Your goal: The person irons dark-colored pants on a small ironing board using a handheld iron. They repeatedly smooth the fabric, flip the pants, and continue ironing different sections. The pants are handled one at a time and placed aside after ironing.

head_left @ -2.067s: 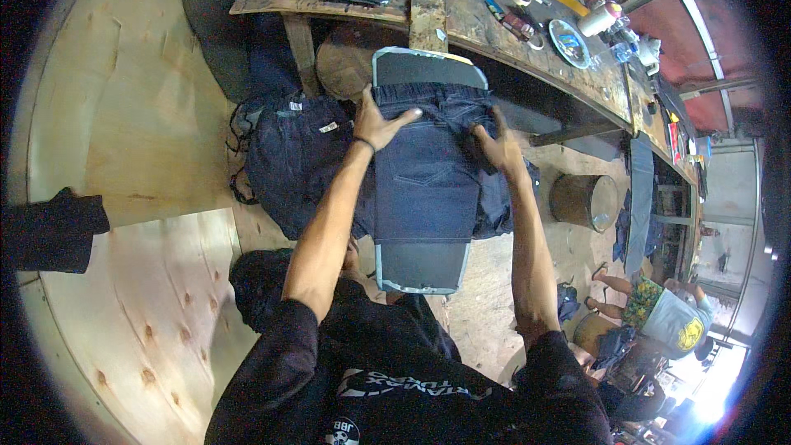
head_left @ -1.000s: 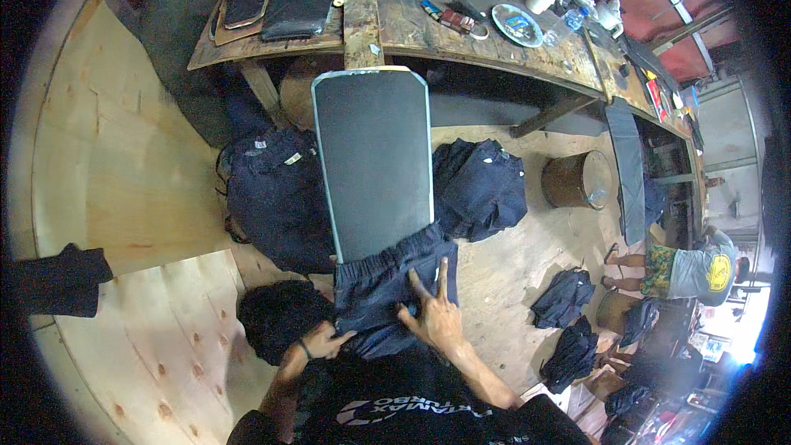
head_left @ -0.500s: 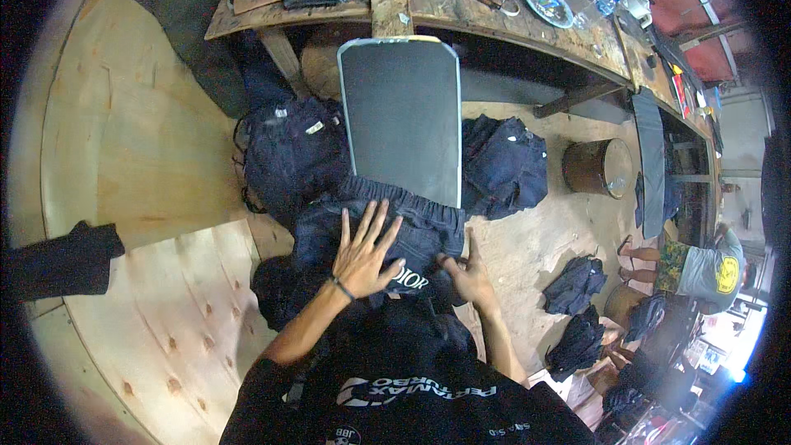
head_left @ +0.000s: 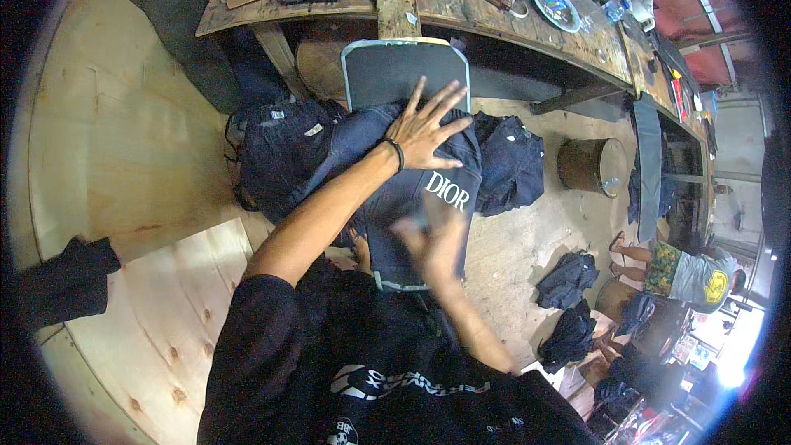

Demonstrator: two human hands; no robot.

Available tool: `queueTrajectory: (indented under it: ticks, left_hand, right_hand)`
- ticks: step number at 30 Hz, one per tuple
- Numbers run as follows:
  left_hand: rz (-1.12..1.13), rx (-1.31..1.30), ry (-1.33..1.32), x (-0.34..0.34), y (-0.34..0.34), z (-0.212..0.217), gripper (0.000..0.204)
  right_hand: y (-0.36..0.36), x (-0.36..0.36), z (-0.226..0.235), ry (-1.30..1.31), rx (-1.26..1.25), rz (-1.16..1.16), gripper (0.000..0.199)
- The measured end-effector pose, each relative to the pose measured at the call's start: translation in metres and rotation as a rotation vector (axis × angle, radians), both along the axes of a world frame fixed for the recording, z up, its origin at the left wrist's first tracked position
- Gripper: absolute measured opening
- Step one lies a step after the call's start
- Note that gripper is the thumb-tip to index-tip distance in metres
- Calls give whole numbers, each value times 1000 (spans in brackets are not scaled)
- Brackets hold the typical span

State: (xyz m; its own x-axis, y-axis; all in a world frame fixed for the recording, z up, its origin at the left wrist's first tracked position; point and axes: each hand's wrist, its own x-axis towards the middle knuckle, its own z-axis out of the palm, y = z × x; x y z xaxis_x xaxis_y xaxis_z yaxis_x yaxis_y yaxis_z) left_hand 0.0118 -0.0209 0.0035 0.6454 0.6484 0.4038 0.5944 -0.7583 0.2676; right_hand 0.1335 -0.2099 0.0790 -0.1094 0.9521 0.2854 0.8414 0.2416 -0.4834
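Note:
Dark denim trousers [head_left: 400,198] with white printed lettering lie over a long dark board [head_left: 395,70] with pale edges, whose top end shows beyond the cloth. My left hand [head_left: 428,128] rests on the upper part of the denim, fingers spread toward the board's bare end. Lower down, below the lettering, my right hand [head_left: 437,247] is over the cloth, its fingers smeared by motion. Part of the trousers spreads off the board's left side, under my left forearm.
A wooden workbench [head_left: 511,37] spans the far side, bearing a round tray [head_left: 556,7] and tools. Denim piles lie left [head_left: 276,152] and right [head_left: 511,165] of the board. A brown drum [head_left: 592,166] stands at right. Another person [head_left: 688,272] is farther right.
The trousers have moved up the board, covering its middle; the near end now shows below them. My left hand has gone farther forward and right; my right hand has shifted slightly left, blurred.

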Motion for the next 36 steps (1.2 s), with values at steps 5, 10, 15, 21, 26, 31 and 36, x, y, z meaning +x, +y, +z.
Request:
queueTrajectory:
  ticks: [5,10,15,21,26,31,36]
  left_hand:
    - [-133,-83,148,5,18,-7,85]
    - [-95,-166,245,9,21,-13,81]
    - [-52,-242,302,9,21,-6,84]
    - [45,-254,253,12,10,-8,82]
    - [113,-254,262,13,2,-7,85]
    - [172,-180,246,13,-1,-6,83]
    - [187,-140,254,15,-3,-7,84]
  right_hand:
    - [5,-27,-18,81,-114,-15,77]
    - [20,-26,-32,61,-191,93,60]
    - [-41,-19,-39,126,-284,362,64]
    - [-60,8,-60,166,-319,480,64]
    - [-65,26,-62,72,-378,267,57]
    - [-44,44,-39,52,-466,430,57]
    - [-43,71,-36,184,-726,659,62]
